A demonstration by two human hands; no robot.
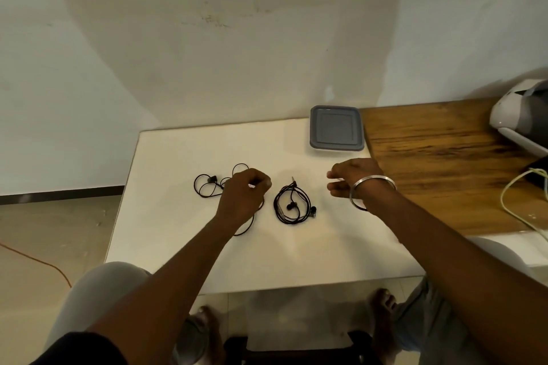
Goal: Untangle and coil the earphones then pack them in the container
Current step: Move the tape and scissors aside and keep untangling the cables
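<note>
White table [184,234] — coiled earphones [293,204] at centre; left hand [244,195] curled over tangled earphones [207,185]; right hand [355,179] loosely open; lidded container [336,127] at far edge.

White bench [178,240] carries a coiled black earphone set [292,204] at centre, a loose tangled set [207,185] to its left, and a lidded grey container [336,129] at the far right corner.
</note>
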